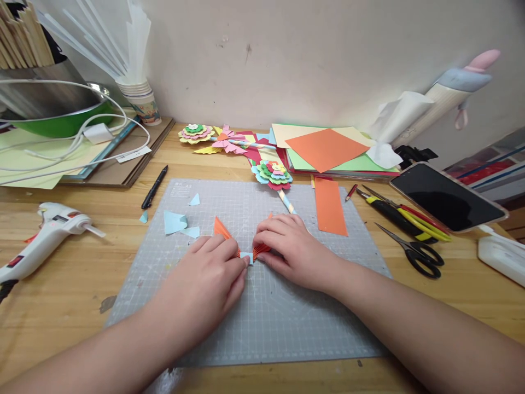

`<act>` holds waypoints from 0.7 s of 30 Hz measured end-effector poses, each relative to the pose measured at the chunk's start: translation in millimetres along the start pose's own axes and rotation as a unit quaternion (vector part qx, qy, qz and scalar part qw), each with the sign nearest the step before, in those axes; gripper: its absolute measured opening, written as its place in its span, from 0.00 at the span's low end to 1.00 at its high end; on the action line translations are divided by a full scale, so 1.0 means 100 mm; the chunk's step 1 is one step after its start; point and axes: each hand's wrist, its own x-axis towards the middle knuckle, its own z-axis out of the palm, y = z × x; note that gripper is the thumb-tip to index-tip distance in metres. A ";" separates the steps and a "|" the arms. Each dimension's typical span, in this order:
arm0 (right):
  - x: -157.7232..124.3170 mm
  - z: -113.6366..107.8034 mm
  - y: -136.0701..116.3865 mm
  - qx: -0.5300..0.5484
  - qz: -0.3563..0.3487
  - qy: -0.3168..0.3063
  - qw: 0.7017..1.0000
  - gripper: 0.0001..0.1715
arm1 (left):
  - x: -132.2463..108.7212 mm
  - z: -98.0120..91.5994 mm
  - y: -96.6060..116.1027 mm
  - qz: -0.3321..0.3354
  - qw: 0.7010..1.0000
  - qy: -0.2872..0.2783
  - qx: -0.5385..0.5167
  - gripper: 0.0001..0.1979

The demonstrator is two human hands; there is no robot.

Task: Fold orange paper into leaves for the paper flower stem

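Note:
My left hand [217, 273] presses its closed fingers on the left part of an orange pleated paper bow [222, 227], whose pointed wing fans out beyond the knuckles. Across the bow's narrow middle lies a short light-blue paper strip [248, 258], with my left thumb at its edge. On the other side, my right hand [289, 246] has its fingers curled over the bow's right wing, hiding most of it. Both hands rest low on the grey cutting mat [254, 328]. Light-blue paper scraps [175, 222] lie on the mat beyond my left hand.
An orange paper strip [330, 207] and a paper flower on a striped stem [274, 174] lie beyond my hands. Scissors [418, 254], pliers [402, 219] and a phone [449, 194] are at right. At left are a glue gun [49, 232] and a black pen [155, 187].

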 end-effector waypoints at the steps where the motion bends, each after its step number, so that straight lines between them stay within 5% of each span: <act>1: 0.00 0.00 0.00 0.000 0.000 -0.001 1.000 0.06 | 0.00 0.00 -0.01 0.002 1.000 0.000 -0.001 0.14; 13: -0.01 0.00 0.00 0.004 -0.008 0.006 1.000 0.07 | 0.01 -0.02 0.00 -0.012 0.998 0.057 -0.032 0.13; 21: -0.01 0.00 0.01 -0.003 -0.008 -0.002 1.000 0.08 | 0.02 -0.02 0.00 -0.018 0.999 0.015 -0.036 0.14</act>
